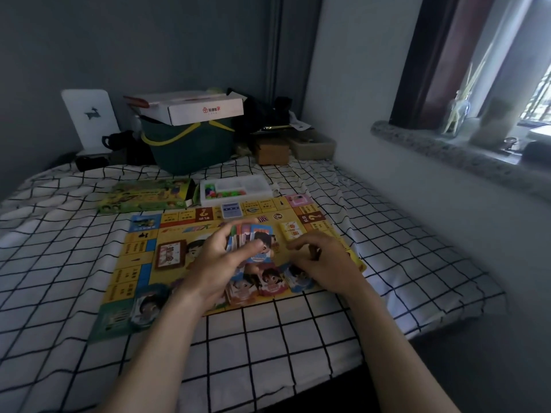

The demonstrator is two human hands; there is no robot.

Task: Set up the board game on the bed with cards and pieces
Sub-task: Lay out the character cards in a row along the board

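Note:
The yellow game board lies flat on the checked bed. My left hand holds a stack of character cards above the board's middle, thumb across the top card. My right hand hovers just right of the stack with fingers curled; whether it holds anything I cannot tell. Three character cards lie in a row on the board below my hands, and another character card sits at the near left corner. A blue deck and a yellow deck rest on the board. A brown-framed card pile sits left of centre.
The game box and a white tray of coloured pieces lie beyond the board. A green basket with a white carton on top, small boxes and a white stand crowd the bed's far end. A wall and stone windowsill run along the right.

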